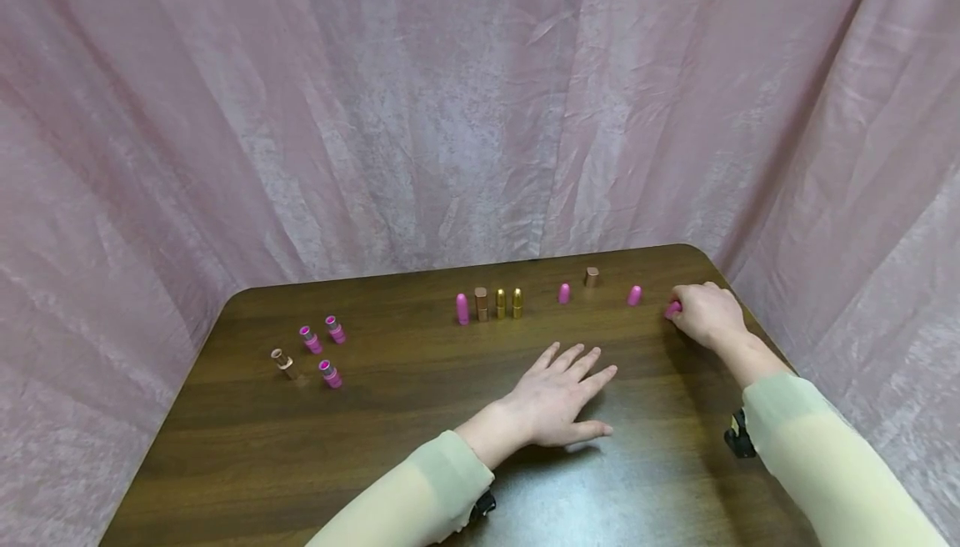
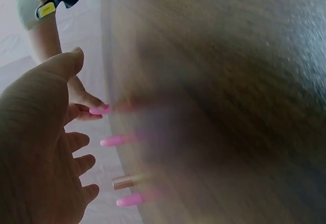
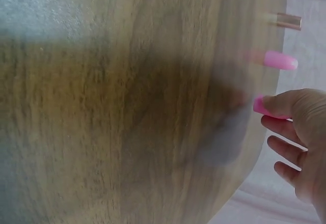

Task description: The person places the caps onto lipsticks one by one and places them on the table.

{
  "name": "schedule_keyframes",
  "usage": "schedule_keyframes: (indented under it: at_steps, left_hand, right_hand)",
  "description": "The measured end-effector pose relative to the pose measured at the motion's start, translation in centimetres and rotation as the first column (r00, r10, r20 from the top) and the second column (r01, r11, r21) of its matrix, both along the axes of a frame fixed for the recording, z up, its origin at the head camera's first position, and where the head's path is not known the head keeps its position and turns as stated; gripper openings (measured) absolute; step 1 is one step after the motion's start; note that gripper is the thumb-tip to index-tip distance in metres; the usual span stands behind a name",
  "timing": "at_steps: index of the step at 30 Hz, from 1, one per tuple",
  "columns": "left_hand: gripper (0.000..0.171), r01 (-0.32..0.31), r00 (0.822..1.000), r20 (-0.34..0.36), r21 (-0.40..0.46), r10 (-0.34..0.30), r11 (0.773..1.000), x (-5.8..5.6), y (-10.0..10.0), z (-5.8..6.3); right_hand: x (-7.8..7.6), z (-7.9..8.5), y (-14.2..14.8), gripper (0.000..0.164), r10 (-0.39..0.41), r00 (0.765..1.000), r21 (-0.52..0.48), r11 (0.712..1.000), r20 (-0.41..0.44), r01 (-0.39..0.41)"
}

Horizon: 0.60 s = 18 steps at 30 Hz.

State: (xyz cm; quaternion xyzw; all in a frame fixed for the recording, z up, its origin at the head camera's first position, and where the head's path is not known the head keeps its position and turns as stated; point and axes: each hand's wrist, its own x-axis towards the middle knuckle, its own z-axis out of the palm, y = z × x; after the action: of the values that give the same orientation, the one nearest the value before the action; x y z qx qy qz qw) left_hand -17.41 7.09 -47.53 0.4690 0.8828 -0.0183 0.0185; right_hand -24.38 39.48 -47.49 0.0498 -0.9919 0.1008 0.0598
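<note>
At the table's right end my right hand [image 1: 707, 313] pinches a pink lipstick cap [image 1: 672, 310] between thumb and forefinger. In the right wrist view that cap [image 3: 265, 108] is held just above the wood, its other fingers loosely bent. My left hand [image 1: 558, 401] is spread palm down over the middle of the table, holding nothing. Beyond it, to the right, stand a pink cap [image 1: 564, 293], a rose-gold cap [image 1: 592, 278] and another pink cap [image 1: 634, 296], the last one nearest my right hand.
Toward the back middle stand a pink lipstick [image 1: 462, 309], a rose-gold one [image 1: 482, 303] and two gold ones [image 1: 500, 303]. On the left are uncapped pink lipstick tubes [image 1: 330, 373] and a rose-gold tube [image 1: 284, 363]. Pink curtains [image 1: 450, 113] hang behind the wooden table [image 1: 225, 439].
</note>
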Motion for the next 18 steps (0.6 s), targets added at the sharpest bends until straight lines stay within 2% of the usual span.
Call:
schedule_keyframes:
  at_steps: [4, 8, 18]
  left_hand:
    - [0.084, -0.010, 1.000, -0.007, 0.021, 0.010, 1.000, -0.3, -0.9, 0.1]
    - [0.084, -0.024, 1.000, -0.009, 0.043, 0.025, 0.999, -0.6, -2.4, 0.3]
    - [0.083, -0.072, 0.997, 0.011, 0.145, 0.071, 0.987, -0.8, -8.2, 1.1]
  right_hand:
    - [0.7, 0.4, -1.0, 0.010, 0.032, 0.998, -0.032, 0.999, -0.052, -0.034]
    - [1.5, 0.7, -2.2, 0.009, 0.100, 0.989, -0.038, 0.994, -0.112, -0.105]
    - [3.3, 1.2, -6.5, 0.015, 0.198, 0.966, -0.079, 0.974, -0.166, -0.213]
